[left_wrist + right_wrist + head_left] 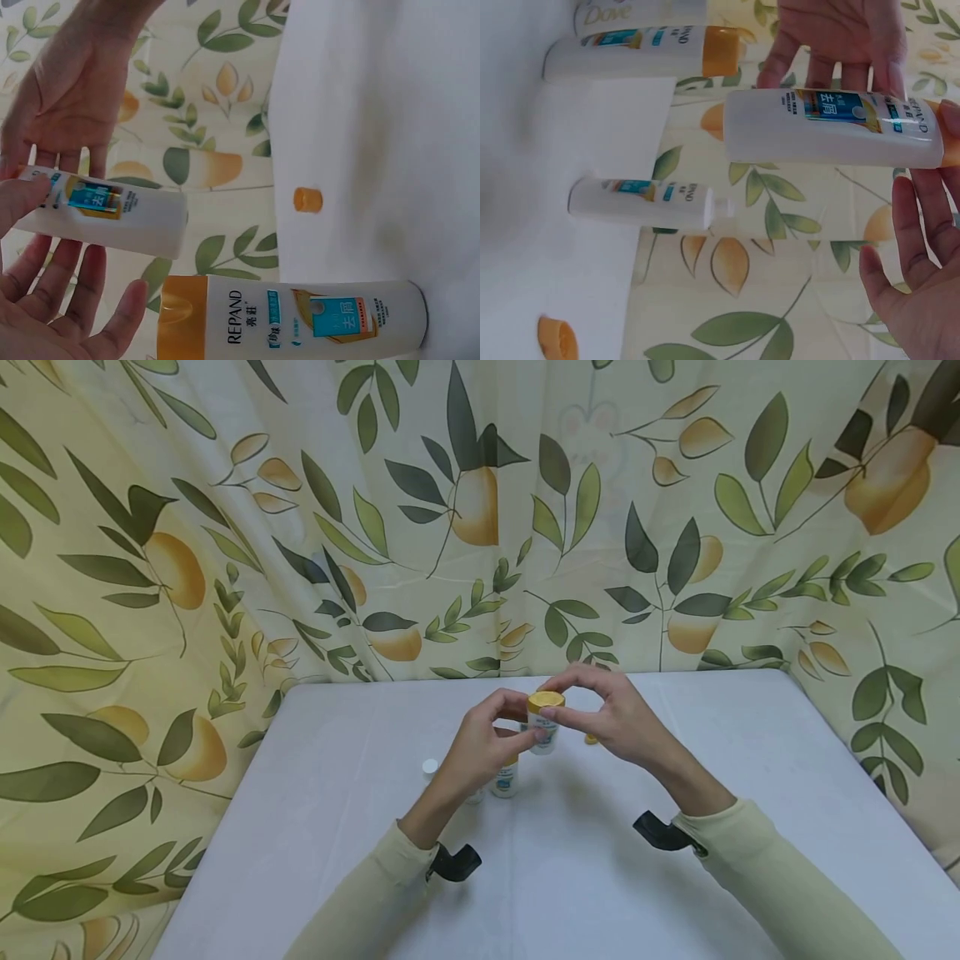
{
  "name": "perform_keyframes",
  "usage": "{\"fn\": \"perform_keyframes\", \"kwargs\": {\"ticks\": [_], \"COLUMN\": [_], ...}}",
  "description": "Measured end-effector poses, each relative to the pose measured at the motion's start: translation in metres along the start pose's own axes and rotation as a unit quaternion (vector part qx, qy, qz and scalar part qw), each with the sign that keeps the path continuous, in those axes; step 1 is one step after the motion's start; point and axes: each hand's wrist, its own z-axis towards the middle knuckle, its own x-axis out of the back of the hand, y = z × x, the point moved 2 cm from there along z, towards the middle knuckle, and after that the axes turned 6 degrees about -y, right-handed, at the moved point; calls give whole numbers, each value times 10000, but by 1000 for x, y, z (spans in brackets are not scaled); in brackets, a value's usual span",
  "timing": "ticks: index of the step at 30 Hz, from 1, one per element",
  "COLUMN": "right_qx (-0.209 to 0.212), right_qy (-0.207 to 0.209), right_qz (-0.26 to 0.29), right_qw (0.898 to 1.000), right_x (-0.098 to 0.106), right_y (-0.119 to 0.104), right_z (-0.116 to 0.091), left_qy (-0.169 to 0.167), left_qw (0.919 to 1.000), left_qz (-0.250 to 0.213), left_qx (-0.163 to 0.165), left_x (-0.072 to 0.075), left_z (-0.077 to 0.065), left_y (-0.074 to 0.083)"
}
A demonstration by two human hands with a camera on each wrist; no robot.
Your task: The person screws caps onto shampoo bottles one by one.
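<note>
A white shampoo bottle [543, 731] with a yellow cap [546, 700] is held upright above the table. My left hand [487, 739] grips its body, thumb across the front. With thumb and forefinger my right hand [611, 718] pinches it at the cap. In the right wrist view the bottle [832, 127] shows a blue label, and the right thumb lies on the cap. A similar capped bottle [315, 319] stands on the table below the left hand. Another white bottle [641, 202], its neck bare, stands farther back. A loose yellow cap [307, 199] lies on the table.
A Dove bottle [641, 13] stands beside the capped one, partly cut off by the frame edge. Left of my left wrist is a small round white object [430, 767]. The white table [360, 860] meets a leaf-and-fruit patterned curtain [375, 568] at its far edge.
</note>
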Motion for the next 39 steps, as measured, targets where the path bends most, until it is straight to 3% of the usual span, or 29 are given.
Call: {"fn": "perform_keyframes", "kwargs": {"ticks": [16, 23, 30, 39], "right_qx": [-83, -345, -287, -382], "right_qy": [32, -122, -242, -212], "right_qz": [254, 163, 102, 179], "right_qw": [9996, 9992, 9992, 9989], "right_x": [-4, -7, -10, -17], "right_y": [13, 25, 35, 44], "right_z": [-8, -11, -11, -11], "left_qy": [-452, -570, -605, -915], "left_qw": [9982, 9961, 9927, 9863], "left_qz": [384, 674, 1037, 1323], "left_qx": [7, 58, 116, 369], "left_x": [-1, -1, -2, 0], "left_z": [14, 17, 18, 22], "left_y": [3, -4, -13, -21]}}
